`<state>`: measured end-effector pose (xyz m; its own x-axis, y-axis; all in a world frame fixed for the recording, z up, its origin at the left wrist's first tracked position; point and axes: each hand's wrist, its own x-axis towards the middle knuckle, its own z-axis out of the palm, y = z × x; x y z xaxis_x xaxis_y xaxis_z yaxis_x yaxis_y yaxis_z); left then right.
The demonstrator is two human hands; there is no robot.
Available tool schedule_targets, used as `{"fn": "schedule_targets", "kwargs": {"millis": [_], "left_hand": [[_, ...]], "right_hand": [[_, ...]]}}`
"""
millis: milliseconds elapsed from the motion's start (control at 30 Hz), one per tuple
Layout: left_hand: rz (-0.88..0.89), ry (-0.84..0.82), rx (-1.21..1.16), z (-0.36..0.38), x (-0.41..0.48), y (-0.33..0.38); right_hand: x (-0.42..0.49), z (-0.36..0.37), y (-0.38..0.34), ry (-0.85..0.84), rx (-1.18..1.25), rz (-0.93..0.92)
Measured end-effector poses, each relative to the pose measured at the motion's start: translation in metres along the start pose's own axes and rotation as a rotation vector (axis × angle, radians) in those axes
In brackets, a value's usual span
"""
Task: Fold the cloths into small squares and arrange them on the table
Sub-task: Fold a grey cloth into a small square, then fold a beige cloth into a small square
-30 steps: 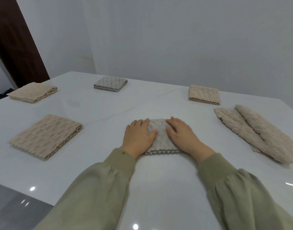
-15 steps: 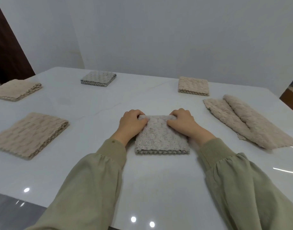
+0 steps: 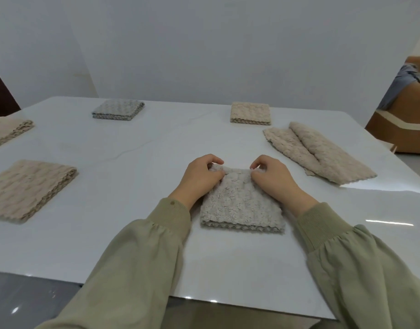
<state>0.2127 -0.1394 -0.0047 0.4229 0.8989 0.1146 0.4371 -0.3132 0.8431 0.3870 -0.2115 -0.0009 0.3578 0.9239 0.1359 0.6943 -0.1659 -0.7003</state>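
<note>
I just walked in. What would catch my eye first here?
Two bare hands at the centre: the left hand and the right hand pinch the far edge of a fluffy grey cloth, folded on the white table. Beyond them lie a grey folded square and a beige folded square, and to the right a long beige cloth, only half folded.

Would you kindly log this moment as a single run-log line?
left hand: pinches grey cloth far edge | right hand: pinches same edge | long beige cloth: not yet square
</note>
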Motion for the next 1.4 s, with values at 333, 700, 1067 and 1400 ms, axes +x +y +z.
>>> {"fn": "schedule_targets", "kwargs": {"millis": [333,700,1067,1400], "left_hand": [[0.16,0.028,0.323,0.013,-0.007,0.002],[0.234,0.073,0.344,0.01,0.0,-0.004],[0.16,-0.02,0.481,0.0,0.044,-0.029],[0.07,-0.125,0.693,-0.017,0.053,-0.044]], "right_hand": [[-0.006,-0.011,0.009,-0.051,-0.198,0.024],[0.013,-0.015,0.009,0.152,-0.518,0.05],[0.083,-0.027,0.067,0.284,-0.618,0.329],[0.101,-0.039,0.045,0.284,-0.454,0.407]]}}
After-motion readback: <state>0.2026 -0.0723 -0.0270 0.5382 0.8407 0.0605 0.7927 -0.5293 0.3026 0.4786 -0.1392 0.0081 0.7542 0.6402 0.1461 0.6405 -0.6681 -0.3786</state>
